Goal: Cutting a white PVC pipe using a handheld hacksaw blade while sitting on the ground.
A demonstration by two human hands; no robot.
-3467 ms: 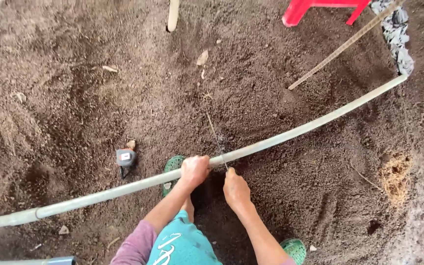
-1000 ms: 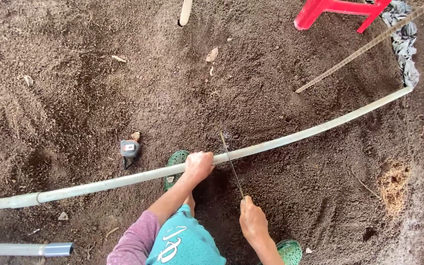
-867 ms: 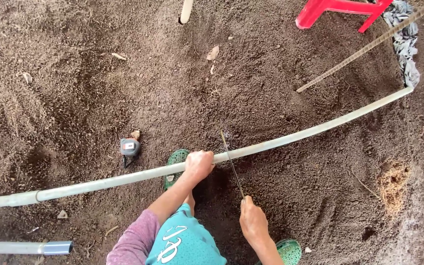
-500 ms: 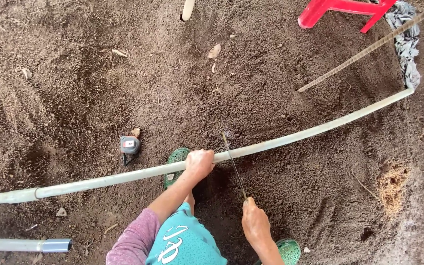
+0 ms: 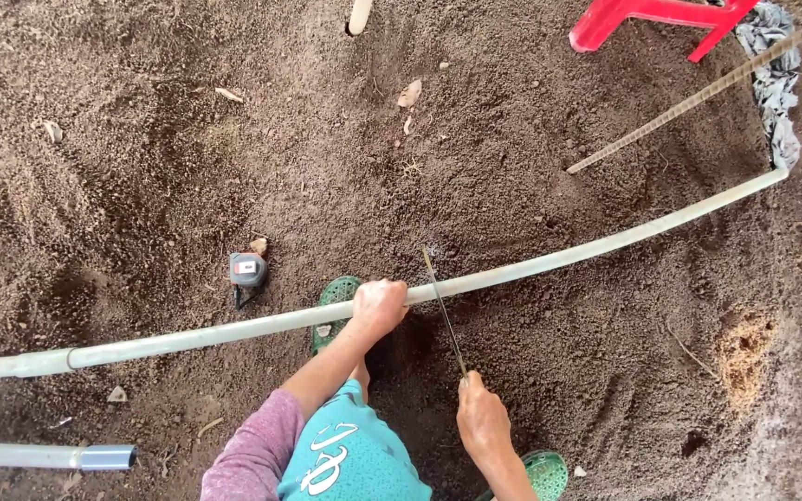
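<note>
— Starting at the far left, what lies on the soil (image 5: 141,167)?

— A short pale pipe with a grey coupling (image 5: 44,456) sits at the bottom left corner. Just above it the long pale pipe (image 5: 559,259) begins, running across the whole view and rising toward the upper right. Beyond that pipe, a small grey and orange tape measure (image 5: 246,271) rests on the dirt, a little left of the hands.

— And the hands themselves?

— The left hand (image 5: 379,307) is clamped around the long pipe near its middle, pressing it down; a green sandal (image 5: 331,301) shows right beside that hand, under the pipe. The right hand (image 5: 482,424) is closed on the near end of a thin saw blade (image 5: 444,311), which crosses the pipe just right of the left hand. The blade seems to rest in the pipe, though it is too thin here to say how deep. A second green sandal (image 5: 543,473) peeks out by the right wrist.

— Further right?

— A ribbed steel bar (image 5: 698,97) slants up to the top right corner, well apart from the hands. A red plastic stool (image 5: 661,19) stands at the top edge, and a crumpled grey sheet (image 5: 777,83) lies by the pipe's far end.
</note>
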